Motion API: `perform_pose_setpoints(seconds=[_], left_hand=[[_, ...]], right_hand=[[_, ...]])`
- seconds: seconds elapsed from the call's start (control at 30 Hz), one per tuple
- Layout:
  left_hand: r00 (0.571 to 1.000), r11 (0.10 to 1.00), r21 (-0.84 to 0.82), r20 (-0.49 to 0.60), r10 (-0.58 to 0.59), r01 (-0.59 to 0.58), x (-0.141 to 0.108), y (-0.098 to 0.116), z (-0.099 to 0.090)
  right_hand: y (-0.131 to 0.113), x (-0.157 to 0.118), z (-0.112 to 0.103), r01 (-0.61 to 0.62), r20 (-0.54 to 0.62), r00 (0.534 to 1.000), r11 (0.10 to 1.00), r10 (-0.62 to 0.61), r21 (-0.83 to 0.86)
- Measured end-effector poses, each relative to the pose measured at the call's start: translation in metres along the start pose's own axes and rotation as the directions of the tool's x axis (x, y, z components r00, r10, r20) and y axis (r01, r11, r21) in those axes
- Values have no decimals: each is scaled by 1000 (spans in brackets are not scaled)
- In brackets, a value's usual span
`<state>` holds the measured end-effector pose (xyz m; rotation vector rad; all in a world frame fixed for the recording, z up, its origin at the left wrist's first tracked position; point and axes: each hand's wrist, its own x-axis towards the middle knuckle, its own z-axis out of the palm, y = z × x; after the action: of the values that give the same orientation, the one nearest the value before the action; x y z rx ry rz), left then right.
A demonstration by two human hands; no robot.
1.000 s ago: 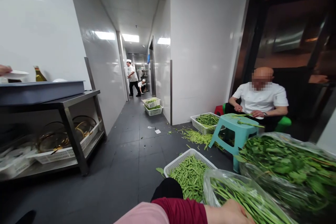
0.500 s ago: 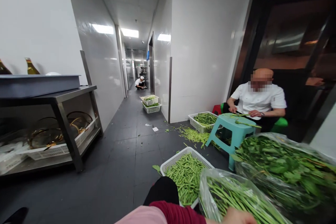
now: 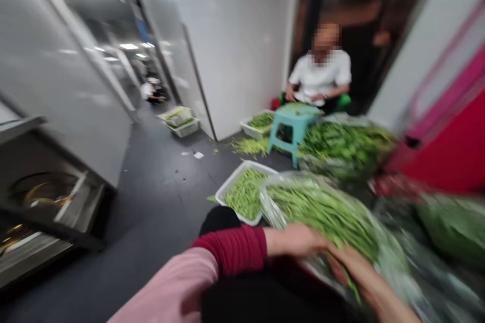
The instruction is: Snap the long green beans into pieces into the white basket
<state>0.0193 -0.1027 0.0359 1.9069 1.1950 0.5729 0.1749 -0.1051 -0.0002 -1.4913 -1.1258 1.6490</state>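
Long green beans [image 3: 318,207] lie in a clear plastic bag [image 3: 271,204] in front of me, its mouth spread wide. My left hand [image 3: 299,239] reaches across the bag's near edge, its fingers closed where they meet the beans by my other hand. A few bean ends stick out below my right hand [image 3: 354,265], which is wrapped round them; motion blurs the fingers of both. Just beyond the left hand, a white plastic basket [image 3: 224,185] on the floor holds short cut bean pieces [image 3: 247,193].
Behind the bag stand a turquoise stool [image 3: 293,115] and a bag of leafy greens [image 3: 341,144]. A co-worker [image 3: 322,73] in white sits at the stool. Scattered trimmings [image 3: 252,146] lie near another basket [image 3: 250,128]. A metal shelf [image 3: 81,207] is at left.
My view has turned right and down. My left hand shows more fully over the bag, and my right hand has come into view beside it with beans.
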Motion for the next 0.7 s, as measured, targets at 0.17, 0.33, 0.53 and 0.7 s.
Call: perform_pose_setpoints(seconds=[0.17, 0.33, 0.53, 0.7], left_hand=[[973, 923, 357, 219, 69, -145, 41, -28, -27], [969, 704, 709, 198, -146, -39, 78, -51, -17], [910, 542, 837, 273, -311, -66, 75, -55, 21], [931, 531, 826, 324, -170, -191, 84, -48, -4]], right_hand=[[-19, 12, -31, -24, -136, 985, 861, 108, 508], [-30, 28, -65, 68, -209, 971, 710, 114, 701], [-29, 27, -56, 58, -219, 973, 846, 70, 530], [-24, 33, -52, 55, -324, 944, 998, -59, -19]])
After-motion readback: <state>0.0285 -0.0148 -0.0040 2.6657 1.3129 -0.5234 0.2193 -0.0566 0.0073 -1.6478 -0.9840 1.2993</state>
